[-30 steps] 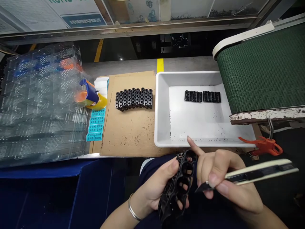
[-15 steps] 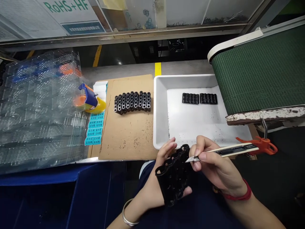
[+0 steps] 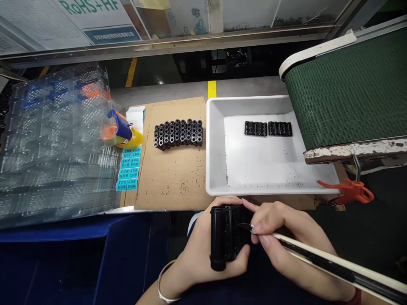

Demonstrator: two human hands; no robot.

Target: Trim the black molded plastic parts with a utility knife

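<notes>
Black plastic holder (image 3: 225,237), standing upright in closed left hand (image 3: 206,258), fingers wrapped around its back, blade of utility knife (image 3: 330,264) touching its side, knife pinched tightly in right hand (image 3: 280,237), white tray (image 3: 216,169) just beyond, two rows of black parts (image 3: 268,128) inside

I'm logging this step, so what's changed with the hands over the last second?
The left hand has turned the black moulded plastic part, so its rounded tube side now faces up. The right hand still grips the utility knife, its handle swung down toward the lower right, blade at the part. The black parts on the cardboard and in the white tray stayed put.
</notes>
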